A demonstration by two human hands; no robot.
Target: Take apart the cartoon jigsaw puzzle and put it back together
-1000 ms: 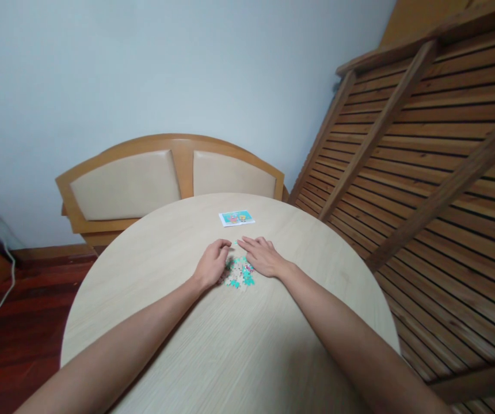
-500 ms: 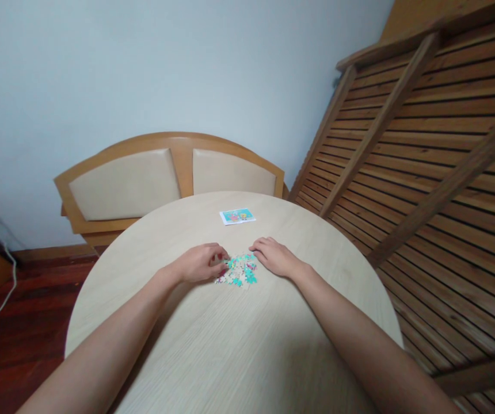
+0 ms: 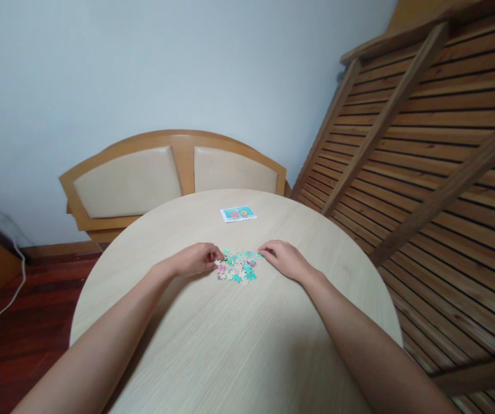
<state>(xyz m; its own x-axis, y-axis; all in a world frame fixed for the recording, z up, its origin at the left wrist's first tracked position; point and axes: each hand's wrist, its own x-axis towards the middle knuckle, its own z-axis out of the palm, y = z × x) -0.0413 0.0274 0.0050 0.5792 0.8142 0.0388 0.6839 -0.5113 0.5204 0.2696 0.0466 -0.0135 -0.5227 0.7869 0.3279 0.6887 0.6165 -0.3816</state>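
we see a low spread of puzzle pieces [image 3: 236, 269] on the round table [image 3: 213, 351], lying between our two hands. as far as we can judge, things are at an early stage: we make out no joined section, only loose pieces, some overlapping. part of them show their printed side, turquoise with touches of pink, while many others show a plain pale back and so remain unturned. the single pieces are too small for us to count.

our left hand [image 3: 199, 257] is loosely curled at the left edge of the spread, thumb and fingers only a little apart; we cannot tell whether a piece is between them. our right hand [image 3: 288, 260] has its fingertips drawn close together at a small turquoise piece [image 3: 259, 254] on the far right edge, and we cannot tell whether it is pinched or merely touched.

beyond the spread lies a flat, glossy-looking picture card [image 3: 239, 214], turquoise with cartoon figures and a white border. the tabletop is pale, with fine straight wood grain. behind it we see an arched wooden headboard [image 3: 182, 161] with smooth cream panels, and to the right a leaning panel of rough brown slats [image 3: 407, 167].
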